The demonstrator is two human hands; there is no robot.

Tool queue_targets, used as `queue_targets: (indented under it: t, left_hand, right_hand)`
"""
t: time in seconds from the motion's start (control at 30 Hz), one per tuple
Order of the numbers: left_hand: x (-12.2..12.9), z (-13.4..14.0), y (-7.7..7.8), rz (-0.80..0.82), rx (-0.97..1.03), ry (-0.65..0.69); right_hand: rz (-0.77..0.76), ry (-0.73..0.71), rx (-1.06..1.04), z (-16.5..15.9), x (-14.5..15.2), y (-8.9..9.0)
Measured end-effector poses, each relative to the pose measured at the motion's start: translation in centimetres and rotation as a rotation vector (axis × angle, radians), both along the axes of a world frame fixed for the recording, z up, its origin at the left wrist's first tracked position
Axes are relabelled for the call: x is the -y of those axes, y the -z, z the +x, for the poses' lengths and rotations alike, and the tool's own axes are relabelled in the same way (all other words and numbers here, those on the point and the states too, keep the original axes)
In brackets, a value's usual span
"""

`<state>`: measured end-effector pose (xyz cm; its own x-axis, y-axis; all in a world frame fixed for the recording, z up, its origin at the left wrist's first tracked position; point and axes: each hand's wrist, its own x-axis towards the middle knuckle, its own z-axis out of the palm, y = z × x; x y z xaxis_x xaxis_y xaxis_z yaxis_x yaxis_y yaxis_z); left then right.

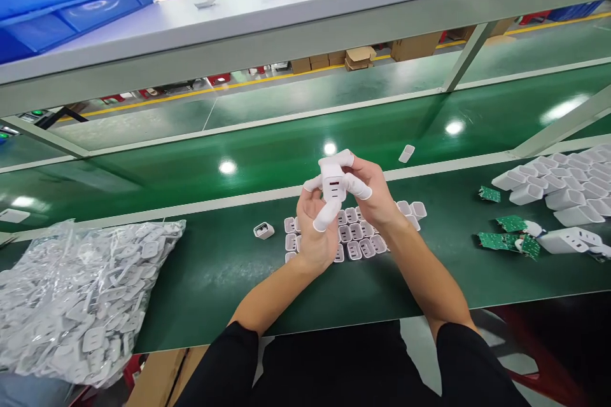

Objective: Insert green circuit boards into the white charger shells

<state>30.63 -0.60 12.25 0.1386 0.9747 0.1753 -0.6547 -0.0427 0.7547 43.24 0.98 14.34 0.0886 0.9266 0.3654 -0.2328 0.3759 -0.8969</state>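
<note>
Both my hands, with white finger cots on several fingertips, hold one white charger housing (333, 182) above the table. Slots for ports show on the face turned toward me. My left hand (319, 219) grips it from the left and below, fingers closed. From the right and top, my right hand (367, 187) has its fingers pressed on the same housing. Beneath my hands stand rows of white charger caps with slots (354, 233), partly hidden by my wrists. A single white housing (263, 230) lies apart to their left.
A clear bag of white plastic parts (90, 292) lies at left. On the right are green circuit boards (506, 241) and stacked white shells (563, 181). One white piece (407, 153) lies on the green belt (267, 159). A shelf (305, 13) with blue bins (71, 0) crosses above.
</note>
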Motion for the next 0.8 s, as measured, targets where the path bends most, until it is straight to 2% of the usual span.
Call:
queue_targets:
  t: [0.43,0.8]
  left_hand:
    - [-1.4,0.5,0.8,-0.046,0.088,0.020]
    - [-1.7,0.3,0.5,-0.084,0.076,0.051]
  right_hand:
    - [0.014,-0.009,0.004,0.7,-1.3,1.7]
    - [-0.085,0.102,0.039,0.2,-1.1,1.4]
